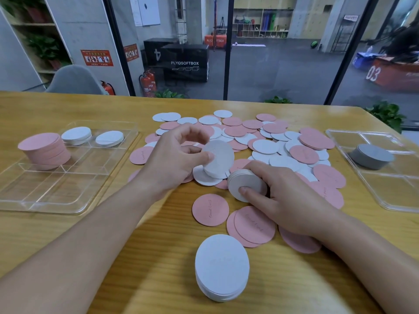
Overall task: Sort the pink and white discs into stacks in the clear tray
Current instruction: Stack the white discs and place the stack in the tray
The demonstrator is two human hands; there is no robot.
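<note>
A single white disc (pixel 218 158) is pinched at its left edge by the thumb and fingers of the left hand (pixel 179 155); it is held tilted, its face turned toward the camera and slightly right, above the loose pile of pink and white discs (pixel 260 141) spread on the table (pixel 68 245). Just right of the held disc and nearer the camera, a short stack of white discs (pixel 246 185) is gripped by the right hand (pixel 285 200), the thumb pressed on its face and the fingers curled round its rim; the stack is tipped toward the camera. Nearer than the pile, a thicker white stack (pixel 222 267) lies flat on the table. Left of the pile, a clear tray (pixel 49 191) is seen, with a tall pink stack (pixel 44 148) in its far left compartment and two low white stacks (pixel 77 134) (pixel 110 138) in compartments beside it. Right of the pile, a second clear tray (pixel 390 196) holds a grey stack (pixel 371 156).
</note>
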